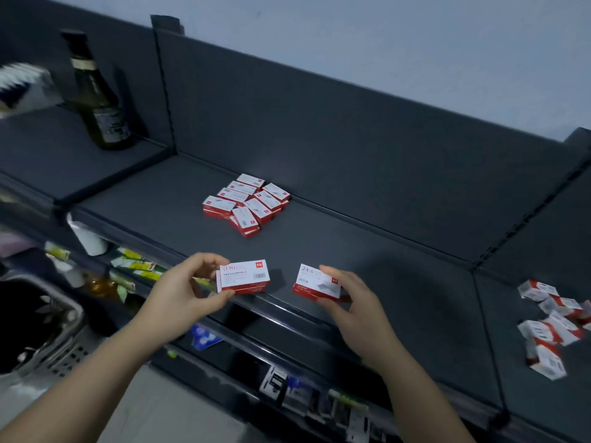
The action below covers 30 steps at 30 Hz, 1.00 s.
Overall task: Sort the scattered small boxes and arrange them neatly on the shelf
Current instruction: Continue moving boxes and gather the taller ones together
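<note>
Boxes in left grip, right grip

Dark grey shelf in side-by-side sections. Far on the middle section, a packed cluster of red-and-white boxes, touching in two rows; on the right section, loose boxes scattered at odd angles. On the left section, a green bottle upright.
</note>
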{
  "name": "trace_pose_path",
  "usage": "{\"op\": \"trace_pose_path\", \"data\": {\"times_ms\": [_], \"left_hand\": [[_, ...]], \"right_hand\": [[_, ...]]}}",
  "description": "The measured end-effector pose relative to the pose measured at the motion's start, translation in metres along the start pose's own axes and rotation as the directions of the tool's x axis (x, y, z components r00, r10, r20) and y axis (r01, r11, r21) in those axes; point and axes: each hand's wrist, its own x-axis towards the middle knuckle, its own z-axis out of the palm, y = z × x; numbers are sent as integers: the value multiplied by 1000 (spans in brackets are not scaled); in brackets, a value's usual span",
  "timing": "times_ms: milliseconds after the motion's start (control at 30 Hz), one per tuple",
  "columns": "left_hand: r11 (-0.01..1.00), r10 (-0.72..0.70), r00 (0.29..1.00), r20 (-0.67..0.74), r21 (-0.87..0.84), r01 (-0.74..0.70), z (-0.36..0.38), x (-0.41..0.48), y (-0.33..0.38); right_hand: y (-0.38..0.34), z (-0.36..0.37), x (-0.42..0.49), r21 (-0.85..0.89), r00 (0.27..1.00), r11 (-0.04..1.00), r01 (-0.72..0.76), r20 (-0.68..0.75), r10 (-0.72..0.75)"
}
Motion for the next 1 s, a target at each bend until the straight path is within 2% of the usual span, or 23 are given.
{"op": "trace_pose_path", "data": {"times_ms": [233,500,633,733,900,1000], "left_hand": [[999,8,999,46,49,-10,-55,18,-32],[1000,-5,999,53,25,4,-77,68,-65],[990,3,995,97,143,-17,-84,99,-82],[983,-14,992,125,181,-10,-86,120,-89],[967,-9,981,194,251,-41,-81,155,-107],[979,-32,973,229,205,-16,-77,164,-121]], "right_hand": [[-40,59,33,-114,997,991,68,43,-64],[-39,91,85,-69,997,995,66,48,-62],[-25,113,107,-95,996,994,57,70,-51],[-19,129,121,-164,990,986,38,137,-15],[-18,136,152,-352,984,930,106,169,-49],[-21,143,159,-391,983,913,116,178,-49]]}}
